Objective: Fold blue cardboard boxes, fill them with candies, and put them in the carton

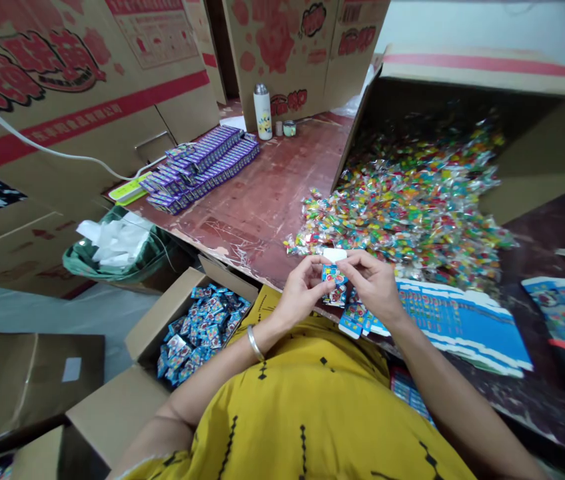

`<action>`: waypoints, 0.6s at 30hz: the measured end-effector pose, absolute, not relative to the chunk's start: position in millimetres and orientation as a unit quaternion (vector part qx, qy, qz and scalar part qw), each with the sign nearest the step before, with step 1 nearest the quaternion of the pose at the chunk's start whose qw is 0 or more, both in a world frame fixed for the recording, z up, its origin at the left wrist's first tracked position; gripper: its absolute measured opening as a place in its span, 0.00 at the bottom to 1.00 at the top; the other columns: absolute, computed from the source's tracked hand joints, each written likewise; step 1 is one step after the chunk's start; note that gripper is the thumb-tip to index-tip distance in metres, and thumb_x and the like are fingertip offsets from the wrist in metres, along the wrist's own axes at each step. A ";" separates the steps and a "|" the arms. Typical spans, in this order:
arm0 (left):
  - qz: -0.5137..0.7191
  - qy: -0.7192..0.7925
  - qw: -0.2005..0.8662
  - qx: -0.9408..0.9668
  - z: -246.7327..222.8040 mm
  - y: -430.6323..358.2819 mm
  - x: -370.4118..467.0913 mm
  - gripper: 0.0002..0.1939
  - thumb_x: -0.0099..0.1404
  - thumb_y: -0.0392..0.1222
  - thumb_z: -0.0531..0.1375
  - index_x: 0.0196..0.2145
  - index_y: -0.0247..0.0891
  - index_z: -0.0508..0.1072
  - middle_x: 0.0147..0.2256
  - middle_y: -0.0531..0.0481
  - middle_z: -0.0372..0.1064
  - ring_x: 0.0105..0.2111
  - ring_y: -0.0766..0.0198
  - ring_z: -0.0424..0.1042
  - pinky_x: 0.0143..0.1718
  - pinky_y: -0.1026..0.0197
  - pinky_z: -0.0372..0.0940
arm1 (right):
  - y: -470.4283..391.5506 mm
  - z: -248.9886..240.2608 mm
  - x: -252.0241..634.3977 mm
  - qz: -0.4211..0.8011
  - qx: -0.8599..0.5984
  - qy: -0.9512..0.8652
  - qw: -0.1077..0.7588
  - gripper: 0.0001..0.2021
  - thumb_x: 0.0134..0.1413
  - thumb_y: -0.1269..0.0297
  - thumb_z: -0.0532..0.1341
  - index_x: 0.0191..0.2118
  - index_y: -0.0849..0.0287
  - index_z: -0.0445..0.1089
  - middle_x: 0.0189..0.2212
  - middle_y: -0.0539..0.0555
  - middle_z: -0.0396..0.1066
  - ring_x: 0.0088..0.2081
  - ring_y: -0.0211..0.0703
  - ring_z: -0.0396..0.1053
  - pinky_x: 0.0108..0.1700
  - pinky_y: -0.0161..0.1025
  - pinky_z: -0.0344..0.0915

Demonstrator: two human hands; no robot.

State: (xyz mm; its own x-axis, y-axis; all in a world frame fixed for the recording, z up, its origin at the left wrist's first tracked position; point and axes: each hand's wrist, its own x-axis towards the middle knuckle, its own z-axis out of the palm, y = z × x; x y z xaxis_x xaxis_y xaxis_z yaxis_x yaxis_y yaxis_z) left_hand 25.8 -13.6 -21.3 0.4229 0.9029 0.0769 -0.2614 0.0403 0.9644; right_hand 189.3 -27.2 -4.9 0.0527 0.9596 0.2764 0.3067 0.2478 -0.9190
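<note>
A small blue printed candy box [334,285] with a raised white flap is held up at the table's near edge. My left hand [303,288] grips its left side, thumb across the front. My right hand [371,283] closes on its upper right, fingers at the white flap. Just beyond both hands lies a heap of clear-wrapped colourful candies [412,207], spilling from a tipped carton [537,147]. Flat blue box blanks [462,327] lie fanned out beside my right forearm. Whether candy is inside the held box cannot be seen.
On my left, an open carton [145,317] holds many small blue boxes [205,327]. Purple boxes [207,163] stand in rows on the red table [272,200], near a white flask [263,112]. A green-lined bin [107,267] stands beside the table. Large cartons [87,73] rise behind.
</note>
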 end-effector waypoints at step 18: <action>0.438 0.336 0.593 0.586 -11.1 -18.2 18.6 0.27 0.62 0.38 0.62 0.57 0.44 0.61 0.43 0.47 0.64 0.41 0.62 0.68 0.41 0.61 0.68 | -5.6 9.3 197.5 0.465 -0.528 -0.538 0.464 0.14 0.43 0.53 0.71 0.28 0.58 0.71 0.26 0.50 0.71 0.29 0.41 0.68 0.33 0.38 0.67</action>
State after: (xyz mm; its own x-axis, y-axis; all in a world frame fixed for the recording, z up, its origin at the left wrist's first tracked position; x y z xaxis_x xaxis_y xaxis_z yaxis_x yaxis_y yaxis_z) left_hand 18.6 -18.2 -11.1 0.3902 0.9135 0.1153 -0.1270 -0.0706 0.9894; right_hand 197.5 -5.6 9.3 -0.0128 0.9999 0.0085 0.1364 0.0101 -0.9906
